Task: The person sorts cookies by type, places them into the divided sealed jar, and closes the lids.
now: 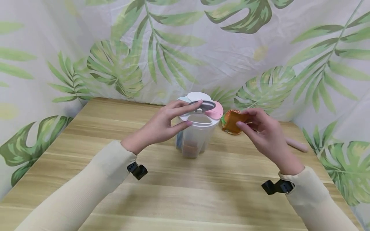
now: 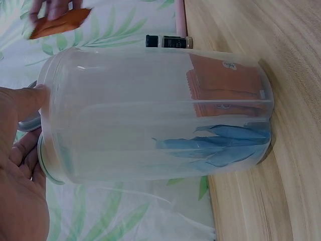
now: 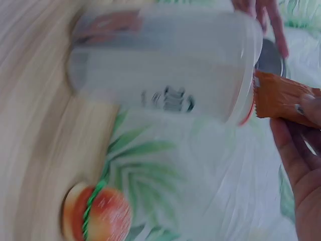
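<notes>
A tall clear storage container (image 1: pixel 193 144) stands upright on the table, topped by a lid with white, pink (image 1: pixel 216 111) and pale blue flaps. Its grey flap (image 1: pixel 208 106) is raised over an opening at the front. My left hand (image 1: pixel 166 120) rests on the lid, fingers extended to the raised flap and thumb at the front rim. Between thumb and fingers, my right hand (image 1: pixel 267 136) pinches an orange-brown packet (image 3: pixel 281 98), just right of the lid. Through the container wall show similar brown packets (image 2: pixel 228 83) and blue packets (image 2: pixel 225 148) in separate compartments.
A hamburger-shaped object (image 3: pixel 113 216) with a green band sits behind and right of the container. Beyond the right hand lies a pinkish stick (image 1: pixel 297 145). A small dark-labelled bottle (image 2: pixel 169 41) appears past the container. A leaf-patterned cloth (image 1: pixel 173 48) hangs at the table's back.
</notes>
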A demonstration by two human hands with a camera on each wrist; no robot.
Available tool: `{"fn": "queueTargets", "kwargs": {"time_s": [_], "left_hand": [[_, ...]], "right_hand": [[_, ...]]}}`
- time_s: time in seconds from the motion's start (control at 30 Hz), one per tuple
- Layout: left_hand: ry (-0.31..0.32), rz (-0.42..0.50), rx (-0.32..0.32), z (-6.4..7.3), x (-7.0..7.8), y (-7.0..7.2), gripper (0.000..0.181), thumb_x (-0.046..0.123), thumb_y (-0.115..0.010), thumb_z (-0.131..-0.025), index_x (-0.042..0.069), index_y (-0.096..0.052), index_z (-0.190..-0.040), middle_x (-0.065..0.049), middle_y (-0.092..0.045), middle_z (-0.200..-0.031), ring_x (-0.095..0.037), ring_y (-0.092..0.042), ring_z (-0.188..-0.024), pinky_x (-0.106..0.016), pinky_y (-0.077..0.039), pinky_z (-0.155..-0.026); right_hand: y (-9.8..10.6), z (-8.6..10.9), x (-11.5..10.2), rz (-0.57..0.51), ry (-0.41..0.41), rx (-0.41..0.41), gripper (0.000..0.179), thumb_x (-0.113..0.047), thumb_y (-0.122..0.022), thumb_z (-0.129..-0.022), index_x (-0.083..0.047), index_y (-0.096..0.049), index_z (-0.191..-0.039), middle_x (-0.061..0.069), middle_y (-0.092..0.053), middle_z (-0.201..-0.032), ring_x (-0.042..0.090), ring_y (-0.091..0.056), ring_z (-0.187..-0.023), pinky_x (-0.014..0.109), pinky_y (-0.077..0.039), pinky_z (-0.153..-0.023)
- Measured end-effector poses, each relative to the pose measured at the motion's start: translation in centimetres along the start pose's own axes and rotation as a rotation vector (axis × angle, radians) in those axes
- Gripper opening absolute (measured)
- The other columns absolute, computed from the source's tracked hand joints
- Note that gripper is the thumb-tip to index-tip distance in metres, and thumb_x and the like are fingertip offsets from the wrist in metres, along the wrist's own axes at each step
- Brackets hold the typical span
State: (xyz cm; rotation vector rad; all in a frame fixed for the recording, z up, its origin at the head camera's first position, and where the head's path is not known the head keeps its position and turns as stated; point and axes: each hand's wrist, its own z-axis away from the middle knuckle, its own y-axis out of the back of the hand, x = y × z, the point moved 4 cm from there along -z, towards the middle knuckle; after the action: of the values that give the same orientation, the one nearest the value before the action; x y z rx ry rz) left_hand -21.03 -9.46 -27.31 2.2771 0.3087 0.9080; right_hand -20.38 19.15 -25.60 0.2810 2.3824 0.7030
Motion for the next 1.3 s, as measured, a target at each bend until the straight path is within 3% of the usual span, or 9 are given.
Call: {"fn": "queueTargets", "kwargs": {"time_s": [0.2, 0.3, 0.53, 0.8, 1.07, 1.3], "left_hand": [[-0.003, 0.005, 0.002, 0.1, -0.1, 0.0, 0.059, 0.011, -0.073, -0.098, 0.015, -0.054, -0.154, -0.013, -0.065, -0.133, -0.027, -0.061, -0.117, -0.044, -0.052, -0.096], [0.000, 0.007, -0.004, 0.1, -0.1, 0.0, 0.059, 0.012, -0.073, -0.099, 0.015, -0.053, -0.154, -0.013, -0.065, -0.134, -0.027, -0.061, -0.118, -0.044, -0.052, -0.097], [0.013, 0.016, -0.019, -0.1, -0.1, 0.0, 0.060, 0.012, -0.074, -0.098, 0.015, -0.053, -0.155, -0.013, -0.065, -0.136, -0.027, -0.062, -0.122, -0.044, -0.053, -0.100], [0.021, 0.015, -0.016, 0.0, -0.1, 0.1, 0.060, 0.012, -0.074, -0.098, 0.016, -0.053, -0.155, -0.014, -0.064, -0.137, -0.028, -0.061, -0.123, -0.046, -0.053, -0.101], [0.020, 0.007, -0.017, 0.0, -0.3, 0.0, 0.059, 0.014, -0.073, -0.099, 0.015, -0.053, -0.155, -0.013, -0.064, -0.136, -0.027, -0.061, -0.124, -0.045, -0.052, -0.103], [0.020, 0.006, -0.025, -0.1, -0.3, 0.0, 0.060, 0.015, -0.072, -0.100, 0.016, -0.052, -0.156, -0.013, -0.064, -0.136, -0.027, -0.061, -0.123, -0.045, -0.052, -0.102]], "right_hand": [[-1.9, -2.3, -1.9, -0.090, 0.100, 0.044, 0.026, 0.025, -0.070, -0.083, 0.017, -0.062, -0.107, 0.026, -0.070, -0.101, -0.004, -0.071, -0.099, 0.014, -0.060, -0.080], [-2.7, -2.8, -2.3, -0.089, 0.133, 0.059, 0.027, 0.027, -0.071, -0.081, 0.018, -0.061, -0.104, 0.029, -0.069, -0.101, -0.008, -0.069, -0.103, 0.015, -0.060, -0.086], [-4.4, -3.2, -2.2, -0.067, 0.134, 0.018, 0.025, 0.023, -0.073, -0.083, 0.012, -0.063, -0.104, 0.023, -0.074, -0.102, -0.004, -0.070, -0.103, 0.016, -0.060, -0.088], [-5.6, -3.3, -1.7, -0.082, 0.101, -0.117, 0.021, 0.016, -0.075, -0.086, 0.004, -0.068, -0.101, 0.018, -0.076, -0.113, 0.028, -0.075, -0.107, 0.019, -0.061, -0.089], [-5.9, -3.5, -1.6, 0.036, 0.122, -0.161, 0.014, 0.006, -0.078, -0.089, -0.003, -0.077, -0.100, 0.012, -0.078, -0.114, 0.026, -0.074, -0.108, 0.018, -0.059, -0.086], [-6.1, -3.7, -1.8, 0.097, 0.153, -0.201, 0.011, 0.000, -0.077, -0.092, -0.003, -0.080, -0.102, 0.011, -0.077, -0.115, 0.026, -0.074, -0.110, 0.034, -0.059, -0.094]]}}
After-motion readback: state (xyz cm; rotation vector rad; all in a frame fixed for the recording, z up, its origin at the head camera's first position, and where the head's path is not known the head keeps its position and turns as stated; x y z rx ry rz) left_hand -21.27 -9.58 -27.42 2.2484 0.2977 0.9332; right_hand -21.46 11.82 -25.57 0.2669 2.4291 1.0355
